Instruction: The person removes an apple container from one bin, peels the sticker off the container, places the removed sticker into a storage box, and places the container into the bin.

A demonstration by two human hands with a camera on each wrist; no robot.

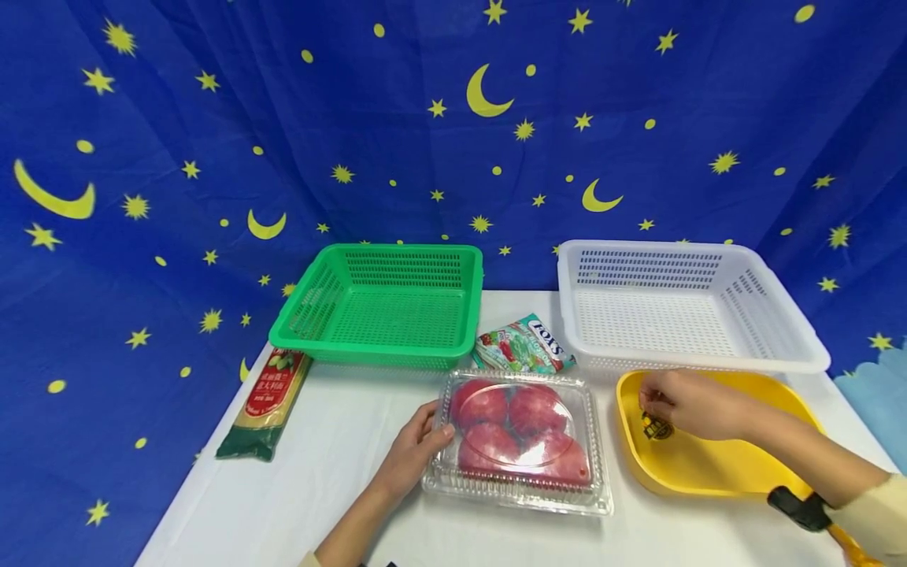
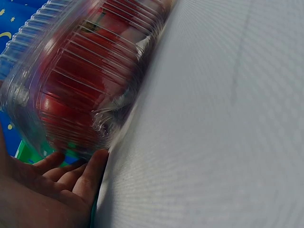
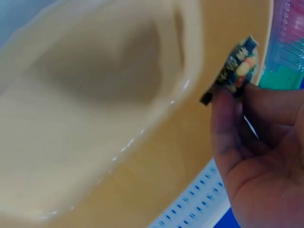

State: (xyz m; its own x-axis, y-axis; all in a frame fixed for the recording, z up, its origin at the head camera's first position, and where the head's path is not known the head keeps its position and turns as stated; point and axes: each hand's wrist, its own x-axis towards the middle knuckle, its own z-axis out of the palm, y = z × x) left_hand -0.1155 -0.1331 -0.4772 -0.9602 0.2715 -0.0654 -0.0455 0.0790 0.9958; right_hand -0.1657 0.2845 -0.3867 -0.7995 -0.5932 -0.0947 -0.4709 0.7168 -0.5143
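A clear plastic box [image 1: 520,504] of red round fruit [image 1: 489,449] sits at the table's middle. My left hand [image 1: 411,449] touches its left side, the thumb at the lid's edge. In the left wrist view, the left fingers [image 2: 88,180] reach fairly straight to the box's end. Over the yellow basin [image 1: 716,472], my right hand [image 1: 697,403] pinches a small dark packet with a fruit print [image 3: 237,69] between thumb and fingertips. The packet shows inside the basin's left part in the head view.
A green basket [image 1: 397,354] stands at the back left, a white basket [image 1: 697,362] at the back right. Between them lies a Fox's bag [image 1: 520,346]. A red-and-green pasta packet [image 1: 265,405] lies at the left edge. A patterned blue curtain [image 1: 425,142] hangs behind.
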